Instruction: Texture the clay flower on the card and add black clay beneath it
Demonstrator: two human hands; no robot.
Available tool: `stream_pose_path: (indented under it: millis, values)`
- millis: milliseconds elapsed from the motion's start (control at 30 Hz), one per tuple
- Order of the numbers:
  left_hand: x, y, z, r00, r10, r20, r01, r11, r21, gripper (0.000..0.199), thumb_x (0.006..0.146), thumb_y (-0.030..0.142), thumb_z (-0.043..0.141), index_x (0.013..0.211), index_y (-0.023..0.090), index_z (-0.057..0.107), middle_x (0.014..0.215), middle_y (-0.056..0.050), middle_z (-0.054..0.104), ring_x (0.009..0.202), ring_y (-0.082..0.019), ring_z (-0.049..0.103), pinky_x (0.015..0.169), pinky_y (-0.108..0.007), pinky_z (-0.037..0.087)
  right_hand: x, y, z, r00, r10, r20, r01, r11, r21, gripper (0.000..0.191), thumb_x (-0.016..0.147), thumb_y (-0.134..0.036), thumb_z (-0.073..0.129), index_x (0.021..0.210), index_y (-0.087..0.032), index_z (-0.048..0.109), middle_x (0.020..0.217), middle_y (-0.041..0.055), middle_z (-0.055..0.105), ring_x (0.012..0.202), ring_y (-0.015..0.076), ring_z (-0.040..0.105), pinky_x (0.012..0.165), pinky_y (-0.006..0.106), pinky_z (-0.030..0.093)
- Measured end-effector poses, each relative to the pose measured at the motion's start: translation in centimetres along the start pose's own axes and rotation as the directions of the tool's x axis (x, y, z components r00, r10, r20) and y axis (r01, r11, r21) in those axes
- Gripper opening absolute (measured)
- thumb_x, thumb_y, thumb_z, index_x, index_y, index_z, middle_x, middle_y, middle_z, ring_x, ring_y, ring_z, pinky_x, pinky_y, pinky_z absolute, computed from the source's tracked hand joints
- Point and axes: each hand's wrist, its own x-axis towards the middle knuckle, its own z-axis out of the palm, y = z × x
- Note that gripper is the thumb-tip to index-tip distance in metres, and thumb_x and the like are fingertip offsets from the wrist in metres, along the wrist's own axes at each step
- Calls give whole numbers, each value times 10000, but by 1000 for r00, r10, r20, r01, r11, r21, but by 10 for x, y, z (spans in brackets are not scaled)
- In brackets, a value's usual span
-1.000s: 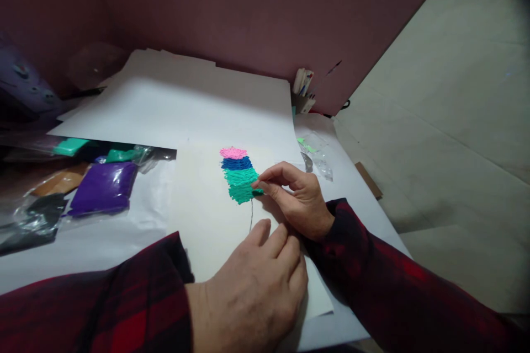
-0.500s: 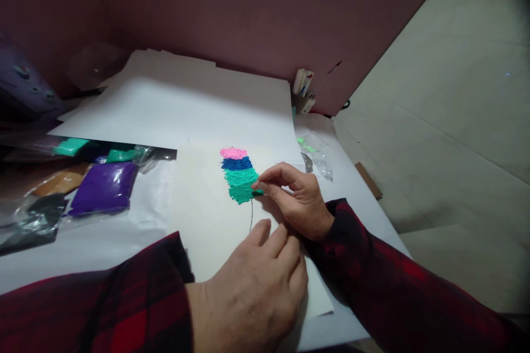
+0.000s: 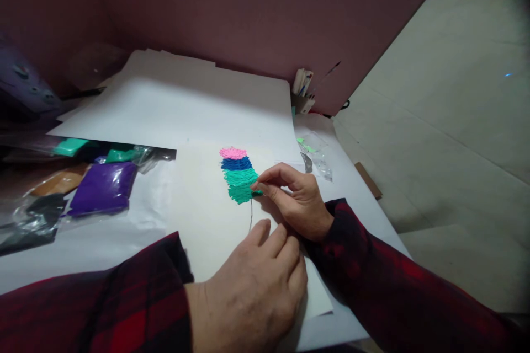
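A textured patch of clay (image 3: 240,177) in pink, blue and green bands lies on a cream sheet (image 3: 199,204), with a thin dark line running down from its lower edge. Thumb and forefinger of my right hand (image 3: 296,198) pinch a small bit of dark green clay (image 3: 257,193) at the patch's lower right edge. My left hand (image 3: 252,281) rests palm down on the sheet below, fingers slightly bent and a little apart, holding nothing visible.
Bags of clay, one of them purple (image 3: 103,187), lie at the left. Large white sheets (image 3: 186,99) are stacked behind. A small holder with pens (image 3: 303,88) stands by the pink wall (image 3: 207,5). At the right is a clear bag (image 3: 321,162) with green bits.
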Motion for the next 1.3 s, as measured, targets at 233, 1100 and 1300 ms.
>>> stream_pose_path:
  millis: [233,1100,1300]
  values:
    - [0,0,3,1000,8,-9,-8,1000,-1,294,930,193,387,1096,90,606,1064,-127,628,870,-279,535,736,-450,457,0,0,0,1000,0,0,0,1000,-1,17,821,-175,651,834,-164,648,765,18,693,695,128,643,662,269,540]
    - [1,0,0,1000,3,-7,-4,999,-41,303,923,194,404,1115,84,610,1100,-131,640,918,-292,565,726,-432,479,-1,1,0,999,-28,23,29,999,-42,24,835,-179,640,853,-164,646,765,16,686,702,128,635,659,269,524]
    - [0,0,3,1000,6,4,-6,999,-39,304,930,191,396,1125,82,602,1096,-131,636,908,-285,563,730,-433,478,-1,2,0,999,-39,19,40,998,-50,24,834,-182,640,855,-170,642,763,9,680,698,123,629,659,268,521]
